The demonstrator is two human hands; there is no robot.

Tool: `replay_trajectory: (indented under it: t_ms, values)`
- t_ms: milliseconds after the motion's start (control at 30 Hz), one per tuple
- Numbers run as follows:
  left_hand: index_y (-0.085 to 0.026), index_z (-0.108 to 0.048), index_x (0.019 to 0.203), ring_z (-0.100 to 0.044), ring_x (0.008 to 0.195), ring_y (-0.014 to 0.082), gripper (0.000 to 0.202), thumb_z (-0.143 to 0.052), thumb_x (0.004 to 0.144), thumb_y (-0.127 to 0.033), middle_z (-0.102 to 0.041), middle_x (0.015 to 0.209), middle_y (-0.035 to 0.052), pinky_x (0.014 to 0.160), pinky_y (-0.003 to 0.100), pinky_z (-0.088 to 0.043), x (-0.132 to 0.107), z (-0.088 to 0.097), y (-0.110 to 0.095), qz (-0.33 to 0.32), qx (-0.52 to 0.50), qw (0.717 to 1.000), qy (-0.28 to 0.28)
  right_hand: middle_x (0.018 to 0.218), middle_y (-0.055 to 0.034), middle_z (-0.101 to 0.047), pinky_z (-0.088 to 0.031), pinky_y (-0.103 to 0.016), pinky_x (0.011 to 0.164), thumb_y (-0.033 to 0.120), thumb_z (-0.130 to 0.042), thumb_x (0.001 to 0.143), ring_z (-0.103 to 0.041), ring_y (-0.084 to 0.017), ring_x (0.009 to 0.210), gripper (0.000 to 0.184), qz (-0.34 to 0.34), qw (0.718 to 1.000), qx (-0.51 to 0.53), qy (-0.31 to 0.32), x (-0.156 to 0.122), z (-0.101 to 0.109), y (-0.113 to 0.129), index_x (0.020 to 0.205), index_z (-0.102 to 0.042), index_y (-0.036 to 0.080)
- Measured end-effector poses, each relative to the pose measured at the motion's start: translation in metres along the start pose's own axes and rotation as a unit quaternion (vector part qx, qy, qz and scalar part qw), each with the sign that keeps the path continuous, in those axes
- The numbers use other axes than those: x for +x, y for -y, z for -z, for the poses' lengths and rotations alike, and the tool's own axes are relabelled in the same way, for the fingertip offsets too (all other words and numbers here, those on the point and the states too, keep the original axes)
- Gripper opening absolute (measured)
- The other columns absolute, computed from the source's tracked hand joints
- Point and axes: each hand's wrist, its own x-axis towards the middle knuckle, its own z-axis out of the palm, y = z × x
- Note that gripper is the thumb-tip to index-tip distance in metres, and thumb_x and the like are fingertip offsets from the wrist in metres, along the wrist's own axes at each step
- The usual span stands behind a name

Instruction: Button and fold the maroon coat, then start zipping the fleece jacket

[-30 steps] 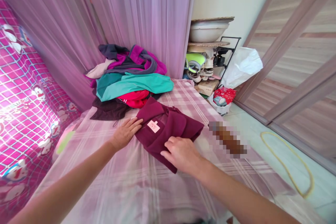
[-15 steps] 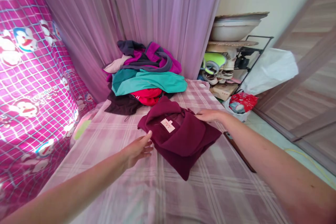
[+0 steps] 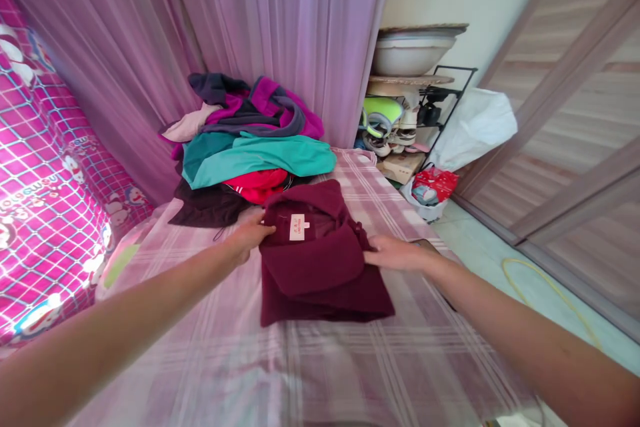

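A folded maroon coat [image 3: 320, 267] lies on the plaid bedsheet [image 3: 210, 347], its collar towards the far side and a white label [image 3: 297, 227] showing inside the neck. My left hand [image 3: 250, 235] pinches the coat's left edge near the collar. At the opposite edge, my right hand [image 3: 395, 253] grips the fabric between thumb and fingers. Just beyond the coat is a heap of clothes, with a teal garment [image 3: 270, 157], a red one [image 3: 260, 185], a black one [image 3: 207, 205] and a purple and grey one [image 3: 280, 107].
Purple curtains [image 3: 280, 20] hang behind the heap. A pink cartoon-print cloth [image 3: 45, 200] is at the left. On the right stand a shoe rack [image 3: 440, 127] with basins [image 3: 413, 53] on top, and white bags [image 3: 475, 127]. A dark flat object [image 3: 425, 245] lies partly behind my right arm.
The coat has been turned so its lower edge faces me squarely. My left hand has moved from beside the coat onto its edge and closed there. The view has shifted right.
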Motion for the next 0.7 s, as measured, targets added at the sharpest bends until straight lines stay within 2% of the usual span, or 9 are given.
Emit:
replay_trajectory:
  t_ms: [100, 200, 233, 300, 367, 400, 500, 600, 700]
  values:
    - [-0.022, -0.069, 0.107, -0.071, 0.097, 0.0260, 0.046, -0.076, 0.061, -0.019, -0.077, 0.103, 0.0047, 0.089, 0.040, -0.056, 0.037, -0.004, -0.028, -0.058, 0.074, 0.992, 0.079, 0.081, -0.0013, -0.074, -0.049, -0.027, 0.065, 0.044, -0.060, 0.083, -0.065, -0.019, 0.074, 0.032, 0.048, 0.997, 0.025, 0.052, -0.030, -0.025, 0.009, 0.097, -0.075, 0.019]
    - [-0.021, -0.072, 0.102, -0.070, 0.100, 0.0278, 0.044, -0.076, 0.058, -0.018, -0.077, 0.101, 0.0049, 0.088, 0.038, -0.056, 0.068, -0.026, -0.047, -0.106, 0.165, 0.972, 0.128, 0.069, -0.0009, -0.070, -0.044, -0.025, 0.059, 0.041, -0.056, 0.085, -0.060, -0.016, 0.064, 0.030, 0.048, 0.992, -0.065, 0.096, -0.043, -0.015, 0.017, 0.079, -0.075, 0.018]
    - [-0.022, -0.073, 0.099, -0.070, 0.098, 0.0282, 0.041, -0.076, 0.058, -0.017, -0.077, 0.099, 0.0047, 0.087, 0.037, -0.056, 0.075, -0.035, -0.050, -0.119, 0.189, 0.965, 0.135, 0.067, -0.0018, -0.070, -0.044, -0.025, 0.060, 0.043, -0.055, 0.086, -0.060, -0.016, 0.063, 0.033, 0.032, 0.992, -0.102, 0.072, -0.042, -0.003, 0.016, 0.074, -0.074, 0.018]
    - [-0.022, -0.075, 0.094, -0.071, 0.094, 0.0279, 0.039, -0.073, 0.056, -0.014, -0.078, 0.096, 0.0039, 0.082, 0.034, -0.056, 0.085, -0.051, -0.055, -0.138, 0.226, 0.953, 0.148, 0.075, -0.0051, -0.072, -0.048, -0.029, 0.067, 0.051, -0.053, 0.087, -0.064, -0.020, 0.070, 0.039, -0.020, 0.985, -0.160, -0.062, -0.032, 0.028, 0.008, 0.080, -0.075, 0.019]
    - [-0.023, -0.076, 0.093, -0.071, 0.091, 0.0269, 0.040, -0.070, 0.055, -0.013, -0.078, 0.095, 0.0025, 0.076, 0.030, -0.056, 0.092, -0.062, -0.059, -0.148, 0.255, 0.940, 0.170, 0.106, -0.0099, -0.073, -0.050, -0.037, 0.085, 0.058, -0.056, 0.085, -0.066, -0.028, 0.096, 0.048, -0.056, 0.952, -0.185, -0.236, -0.013, 0.058, -0.009, 0.109, -0.072, 0.021]
    - [-0.024, -0.076, 0.093, -0.071, 0.090, 0.0264, 0.041, -0.068, 0.055, -0.012, -0.078, 0.094, 0.0015, 0.075, 0.029, -0.056, 0.094, -0.065, -0.062, -0.154, 0.267, 0.933, 0.186, 0.123, -0.0123, -0.068, -0.048, -0.042, 0.094, 0.060, -0.060, 0.081, -0.062, -0.032, 0.111, 0.060, -0.053, 0.941, -0.190, -0.276, -0.002, 0.070, -0.019, 0.126, -0.065, 0.020]
    - [-0.025, -0.076, 0.098, -0.071, 0.090, 0.0254, 0.047, -0.064, 0.055, -0.012, -0.077, 0.095, -0.0011, 0.075, 0.029, -0.056, 0.099, -0.069, -0.072, -0.187, 0.299, 0.907, 0.230, 0.143, -0.0147, -0.054, -0.043, -0.045, 0.106, 0.063, -0.063, 0.079, -0.052, -0.032, 0.129, 0.081, -0.022, 0.968, -0.136, -0.212, 0.025, 0.080, -0.046, 0.144, -0.049, 0.017]
    - [-0.026, -0.076, 0.104, -0.070, 0.092, 0.0246, 0.050, -0.064, 0.058, -0.012, -0.077, 0.100, -0.0018, 0.082, 0.031, -0.055, 0.106, -0.076, -0.084, -0.228, 0.327, 0.883, 0.249, 0.136, -0.0129, -0.061, -0.046, -0.042, 0.104, 0.066, -0.056, 0.083, -0.060, -0.029, 0.121, 0.073, 0.005, 0.989, -0.060, -0.132, 0.033, 0.067, -0.058, 0.138, -0.055, 0.018]
    - [-0.026, -0.076, 0.103, -0.069, 0.099, 0.0253, 0.046, -0.066, 0.061, -0.012, -0.077, 0.105, -0.0002, 0.092, 0.032, -0.051, 0.110, -0.094, -0.089, -0.266, 0.389, 0.854, 0.222, 0.122, -0.0127, -0.070, -0.051, -0.040, 0.095, 0.071, -0.050, 0.085, -0.067, -0.029, 0.108, 0.065, -0.026, 0.989, -0.067, -0.132, 0.024, 0.048, -0.061, 0.122, -0.068, 0.019]
